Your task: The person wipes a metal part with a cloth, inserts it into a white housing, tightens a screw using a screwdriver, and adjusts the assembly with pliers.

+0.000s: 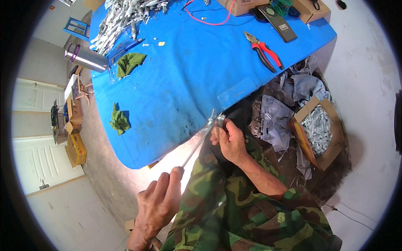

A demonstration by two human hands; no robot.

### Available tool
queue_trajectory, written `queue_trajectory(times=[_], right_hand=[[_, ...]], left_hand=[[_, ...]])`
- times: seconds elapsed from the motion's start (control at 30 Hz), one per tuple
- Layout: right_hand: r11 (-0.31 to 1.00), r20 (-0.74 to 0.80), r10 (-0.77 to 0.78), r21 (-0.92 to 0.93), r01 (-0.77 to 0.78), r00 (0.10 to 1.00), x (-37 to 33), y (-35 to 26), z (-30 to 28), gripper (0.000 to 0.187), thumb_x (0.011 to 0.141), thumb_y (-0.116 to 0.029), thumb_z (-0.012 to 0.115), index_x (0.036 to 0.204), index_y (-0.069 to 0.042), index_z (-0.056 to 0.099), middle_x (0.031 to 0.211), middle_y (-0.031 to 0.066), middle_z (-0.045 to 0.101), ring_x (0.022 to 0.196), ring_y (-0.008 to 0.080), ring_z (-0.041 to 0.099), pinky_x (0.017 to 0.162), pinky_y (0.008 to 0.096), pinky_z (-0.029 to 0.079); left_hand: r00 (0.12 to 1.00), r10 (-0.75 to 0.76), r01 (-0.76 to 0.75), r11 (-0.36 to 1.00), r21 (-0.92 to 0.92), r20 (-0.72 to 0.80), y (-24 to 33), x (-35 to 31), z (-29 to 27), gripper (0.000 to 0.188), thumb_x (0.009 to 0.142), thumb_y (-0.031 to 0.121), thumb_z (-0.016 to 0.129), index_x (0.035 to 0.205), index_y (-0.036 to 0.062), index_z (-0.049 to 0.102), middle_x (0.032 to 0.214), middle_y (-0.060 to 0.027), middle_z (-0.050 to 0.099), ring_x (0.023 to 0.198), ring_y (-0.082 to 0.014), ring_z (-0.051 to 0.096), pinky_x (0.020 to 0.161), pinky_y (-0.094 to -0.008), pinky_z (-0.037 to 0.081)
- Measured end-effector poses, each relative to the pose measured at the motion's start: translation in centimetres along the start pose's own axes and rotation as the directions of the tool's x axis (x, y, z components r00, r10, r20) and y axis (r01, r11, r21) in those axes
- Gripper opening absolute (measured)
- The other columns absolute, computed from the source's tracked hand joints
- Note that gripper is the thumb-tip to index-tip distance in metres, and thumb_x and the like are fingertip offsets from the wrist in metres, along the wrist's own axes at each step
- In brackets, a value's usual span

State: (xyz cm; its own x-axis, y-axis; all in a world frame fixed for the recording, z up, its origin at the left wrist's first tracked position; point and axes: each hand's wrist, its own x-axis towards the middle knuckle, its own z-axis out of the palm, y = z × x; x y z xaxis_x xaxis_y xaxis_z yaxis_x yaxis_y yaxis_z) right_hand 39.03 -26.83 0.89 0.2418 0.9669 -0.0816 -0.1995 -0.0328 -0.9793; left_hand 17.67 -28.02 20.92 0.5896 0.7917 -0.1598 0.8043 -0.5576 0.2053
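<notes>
My left hand [161, 198] is closed around the near end of a long, thin metal rod [195, 149], like a screwdriver's shaft. Any handle is hidden inside the fist. The rod slants up and right to the front edge of the blue-covered table [176, 79]. There my right hand [231, 141] pinches a small silvery metal piece [220, 119] between thumb and fingers. The rod's far end meets or overlaps pale metal beside that piece; whether they are joined, I cannot tell. Pliers [264, 51] with red and black handles lie farther right on the cloth.
Crumpled green cloths [130, 64] lie at the table's left, near a tipped steel flask [87, 57]. Behind is a heap of silvery metal parts [121, 21]. A phone [277, 24] rests at the back right. Right of my legs stands a cardboard box [300, 141] of similar parts beside grey plastic bags [274, 121].
</notes>
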Motion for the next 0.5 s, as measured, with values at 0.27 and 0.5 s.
queue_trajectory(times=[0.27, 0.5], right_hand=[[0.995, -0.031, -0.006, 0.104, 0.009, 1.000, -0.2, 0.3, 0.1, 0.022, 0.108, -0.013, 0.060, 0.120, 0.005, 0.060, 0.093, 0.0069, 0.069, 0.079, 0.0111, 0.068, 0.072, 0.0272, 0.059], [0.996, 0.032, 0.020, 0.087, -0.023, 0.999, -0.1, 0.3, -0.2, 0.023, 0.108, -0.014, 0.061, 0.122, 0.004, 0.059, 0.096, 0.0061, 0.069, 0.084, 0.0112, 0.068, 0.077, 0.0280, 0.059]], left_hand=[[0.963, -0.266, 0.251, 0.804, -0.540, 0.051, -0.6, -1.2, 1.1, 0.040, 0.088, 0.002, 0.072, 0.127, -0.0007, 0.068, 0.098, -0.0188, 0.077, 0.084, -0.0260, 0.077, 0.075, -0.0340, 0.059], [0.950, -0.312, 0.225, 0.749, -0.623, -0.031, -0.9, -1.7, 0.9, 0.039, 0.086, -0.001, 0.072, 0.124, -0.0026, 0.070, 0.096, -0.0178, 0.077, 0.083, -0.0190, 0.074, 0.074, -0.0306, 0.057]])
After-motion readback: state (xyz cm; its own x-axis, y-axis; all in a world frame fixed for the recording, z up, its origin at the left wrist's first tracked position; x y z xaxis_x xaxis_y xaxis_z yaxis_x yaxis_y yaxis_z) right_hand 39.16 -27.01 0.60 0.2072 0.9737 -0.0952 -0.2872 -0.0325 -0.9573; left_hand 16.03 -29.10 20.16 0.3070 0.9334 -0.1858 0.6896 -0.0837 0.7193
